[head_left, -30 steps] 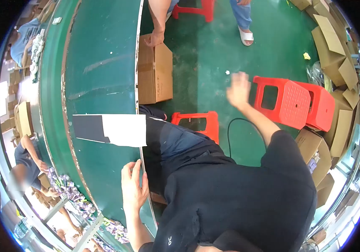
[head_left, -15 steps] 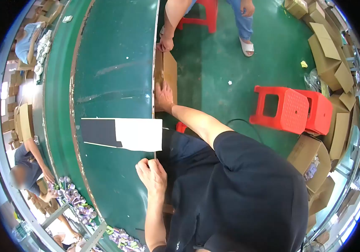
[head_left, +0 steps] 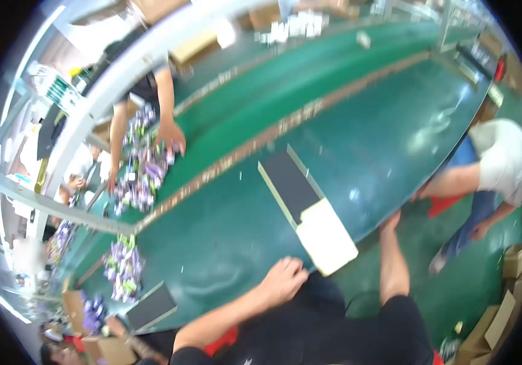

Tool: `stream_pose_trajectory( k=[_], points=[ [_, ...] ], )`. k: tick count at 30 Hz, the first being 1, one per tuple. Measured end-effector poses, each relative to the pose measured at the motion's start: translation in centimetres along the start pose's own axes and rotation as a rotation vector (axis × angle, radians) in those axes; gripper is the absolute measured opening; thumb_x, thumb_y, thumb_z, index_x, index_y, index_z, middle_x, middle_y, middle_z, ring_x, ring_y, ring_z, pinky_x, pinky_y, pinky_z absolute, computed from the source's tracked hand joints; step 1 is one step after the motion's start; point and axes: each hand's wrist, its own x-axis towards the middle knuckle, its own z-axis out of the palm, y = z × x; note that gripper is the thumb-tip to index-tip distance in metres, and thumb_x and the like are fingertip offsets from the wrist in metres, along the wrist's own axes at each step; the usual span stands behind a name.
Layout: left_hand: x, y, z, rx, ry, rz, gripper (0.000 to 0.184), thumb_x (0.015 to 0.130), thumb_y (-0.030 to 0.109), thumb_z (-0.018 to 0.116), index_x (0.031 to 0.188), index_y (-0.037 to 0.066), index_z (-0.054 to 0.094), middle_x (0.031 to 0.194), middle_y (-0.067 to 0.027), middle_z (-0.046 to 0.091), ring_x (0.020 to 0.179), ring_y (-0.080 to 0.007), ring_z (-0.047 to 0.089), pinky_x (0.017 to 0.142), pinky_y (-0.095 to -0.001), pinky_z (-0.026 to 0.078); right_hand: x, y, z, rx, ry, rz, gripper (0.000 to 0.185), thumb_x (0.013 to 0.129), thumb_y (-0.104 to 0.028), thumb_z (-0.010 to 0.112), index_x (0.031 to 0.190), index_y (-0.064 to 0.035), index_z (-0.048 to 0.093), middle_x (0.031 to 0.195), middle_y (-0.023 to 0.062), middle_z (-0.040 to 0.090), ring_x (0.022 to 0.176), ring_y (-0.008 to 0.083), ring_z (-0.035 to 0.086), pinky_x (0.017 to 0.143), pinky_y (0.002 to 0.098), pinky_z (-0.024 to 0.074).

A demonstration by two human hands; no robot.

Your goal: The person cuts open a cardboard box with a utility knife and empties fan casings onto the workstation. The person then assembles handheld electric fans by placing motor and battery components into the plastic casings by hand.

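Observation:
My left hand (head_left: 284, 279) rests at the near edge of the green table (head_left: 224, 237), fingers curled in, with nothing seen in them. Just right of it lies a long dark panel (head_left: 286, 182) with thin pale side strips. A white sheet (head_left: 328, 238) covers its near end, which juts over the edge. My right hand (head_left: 390, 221) reaches to the table's edge further right; its fingers are blurred and partly hidden, so their grip cannot be made out.
A co-worker in a light top (head_left: 504, 149) sits at the right, one arm reaching to the table edge. Across the divider (head_left: 285, 125), another person's hands (head_left: 169, 137) touch purple-and-green items (head_left: 142, 176). A second dark panel (head_left: 151, 307) lies at lower left. Cardboard boxes (head_left: 495, 322) stand lower right.
My view has swung round to the left and the picture is tilted. The brown cardboard beside my right hand no longer shows. My left hand stays at the table edge beside the white sheet.

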Motion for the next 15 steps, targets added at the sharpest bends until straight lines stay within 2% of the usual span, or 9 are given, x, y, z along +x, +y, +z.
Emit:
stream_pose_trajectory(
  k=[2, 3, 4, 6, 8, 11, 13, 14, 15],
  points=[
    [-0.6, -0.5, 0.5, -0.017, 0.077, 0.036, 0.015, 0.086, 0.006, 0.074, 0.099, 0.011, 0.067, 0.101, -0.0095, 0.054, 0.092, -0.0306, 0.056, 0.08, -0.0425, 0.048, 3.0, 2.7, -4.1, 0.163, 0.177, -0.027, 0.032, 0.107, -0.028, 0.052, 0.112, -0.0024, 0.07, 0.107, 0.007, 0.07, 0.099, 0.0207, 0.064, 0.088, 0.0372, 0.0538],
    [-1.0, -0.7, 0.8, -0.019, 0.081, 0.009, 0.015, 0.087, 0.006, 0.075, 0.1, 0.011, 0.069, 0.102, -0.0093, 0.055, 0.092, -0.0301, 0.055, 0.081, -0.042, 0.048, -2.4, -4.0, -5.9, 0.398, 0.241, 0.025, 0.024, 0.103, -0.021, 0.058, 0.109, -0.0008, 0.07, 0.096, 0.0034, 0.067, 0.087, 0.0156, 0.061, 0.078, 0.032, 0.0522],
    [-1.0, -1.1, 0.7, -0.018, 0.081, 0.035, 0.015, 0.088, 0.006, 0.075, 0.1, 0.011, 0.07, 0.102, -0.0092, 0.055, 0.092, -0.03, 0.055, 0.08, -0.0419, 0.047, -6.8, -10.6, -7.7, 0.071, 0.37, -0.071, 0.025, 0.106, -0.021, 0.057, 0.111, -0.0001, 0.07, 0.099, 0.0056, 0.068, 0.091, 0.0167, 0.062, 0.083, 0.0333, 0.0525],
    [-1.1, -1.2, 0.5, -0.02, 0.061, 0.049, 0.014, 0.088, 0.005, 0.075, 0.1, 0.011, 0.07, 0.103, -0.009, 0.055, 0.091, -0.0299, 0.055, 0.08, -0.0418, 0.047, -11.3, -18.6, -9.3, 0.067, 0.39, -0.401, 0.024, 0.108, -0.018, 0.054, 0.112, 0.0008, 0.069, 0.102, 0.0074, 0.068, 0.094, 0.0184, 0.062, 0.088, 0.0332, 0.052],
    [-1.1, -1.1, 0.5, -0.015, 0.056, 0.056, 0.017, 0.087, 0.004, 0.075, 0.102, 0.01, 0.07, 0.103, -0.0096, 0.057, 0.091, -0.0307, 0.055, 0.08, -0.0418, 0.046, -15.8, -29.7, -8.3, 0.001, 0.424, -0.861, 0.018, 0.108, -0.01, 0.054, 0.112, 0.0021, 0.068, 0.105, 0.0084, 0.067, 0.096, 0.0192, 0.062, 0.091, 0.0336, 0.0509],
    [-1.1, -1.2, 0.5, -0.01, 0.058, 0.091, 0.018, 0.087, 0.004, 0.075, 0.103, 0.01, 0.069, 0.103, -0.01, 0.057, 0.091, -0.0307, 0.056, 0.079, -0.0415, 0.045, -18.8, -41.8, -5.8, 0.069, 0.15, -1.063, 0.011, 0.102, 0.0, 0.058, 0.106, 0.0016, 0.068, 0.101, 0.0099, 0.065, 0.096, 0.0193, 0.063, 0.088, 0.0328, 0.0499],
    [-1.0, -1.2, 0.3, -0.009, 0.067, 0.105, 0.02, 0.086, 0.004, 0.075, 0.104, 0.01, 0.069, 0.103, -0.0102, 0.057, 0.091, -0.0306, 0.056, 0.078, -0.0414, 0.045, -18.8, -48.5, -3.4, 0.055, 0.09, -1.229, 0.008, 0.101, 0.0, 0.062, 0.101, 0.0004, 0.069, 0.095, 0.0097, 0.065, 0.086, 0.0192, 0.063, 0.078, 0.0304, 0.0504],
    [-1.0, -1.1, 0.3, -0.021, 0.069, 0.107, 0.02, 0.086, 0.003, 0.075, 0.104, 0.01, 0.069, 0.103, -0.0101, 0.057, 0.091, -0.0305, 0.056, 0.078, -0.0413, 0.045, -17.8, -51.0, -1.8, 0.076, 0.033, -1.23, 0.006, 0.1, -0.002, 0.064, 0.1, 0.0004, 0.07, 0.095, 0.0092, 0.065, 0.08, 0.0175, 0.063, 0.073, 0.0297, 0.0504],
    [-1.1, -1.1, 0.4, -0.029, 0.078, 0.103, 0.02, 0.086, 0.003, 0.075, 0.104, 0.01, 0.069, 0.103, -0.01, 0.057, 0.091, -0.0303, 0.056, 0.077, -0.0412, 0.045, -16.2, -53.0, -0.3, 0.061, -0.034, -1.197, 0.008, 0.101, -0.006, 0.065, 0.102, 0.0007, 0.07, 0.096, 0.0082, 0.064, 0.082, 0.0157, 0.062, 0.075, 0.0286, 0.0506]
  ],
)
